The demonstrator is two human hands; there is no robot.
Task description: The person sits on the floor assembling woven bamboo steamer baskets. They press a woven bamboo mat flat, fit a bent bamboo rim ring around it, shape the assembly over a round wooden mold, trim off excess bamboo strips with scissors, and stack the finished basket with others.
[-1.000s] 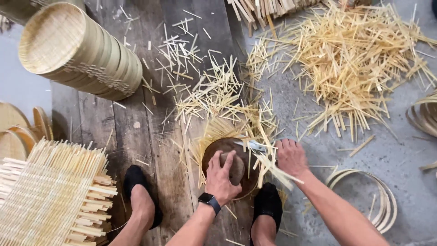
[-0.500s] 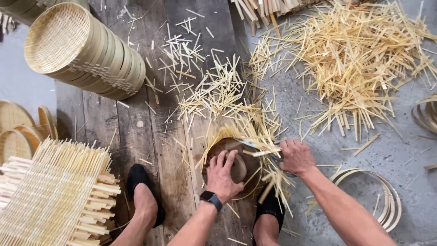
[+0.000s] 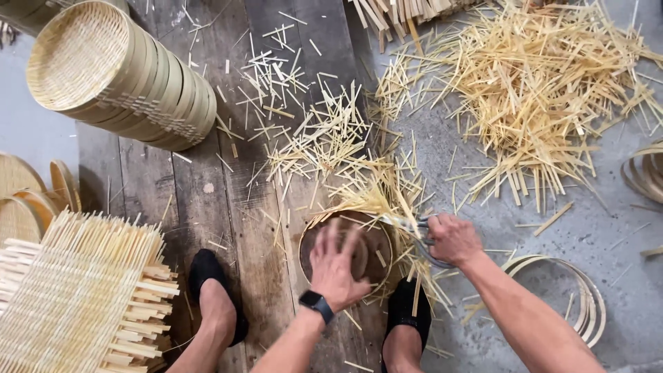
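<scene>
My left hand (image 3: pixel 336 264), with a dark watch on its wrist, presses flat on a round brown disc (image 3: pixel 376 243) that lies on a woven bamboo piece with loose strip ends (image 3: pixel 376 197) sticking out around its rim. My right hand (image 3: pixel 452 238) is closed around the handles of metal shears (image 3: pixel 407 223), whose blades point left at the strip ends by the disc's upper right edge. Both my feet in black shoes (image 3: pixel 210 273) stand on either side of the disc.
A tilted stack of round woven bamboo trays (image 3: pixel 121 76) lies at top left. A square woven bamboo mat (image 3: pixel 76 297) sits at bottom left. A big heap of cut bamboo strips (image 3: pixel 532 90) covers the top right. Bamboo hoops (image 3: pixel 583 304) lie at right.
My left hand has shifted on the disc and is blurred, turning the piece. My right hand with the shears has moved slightly up and left along the rim.
</scene>
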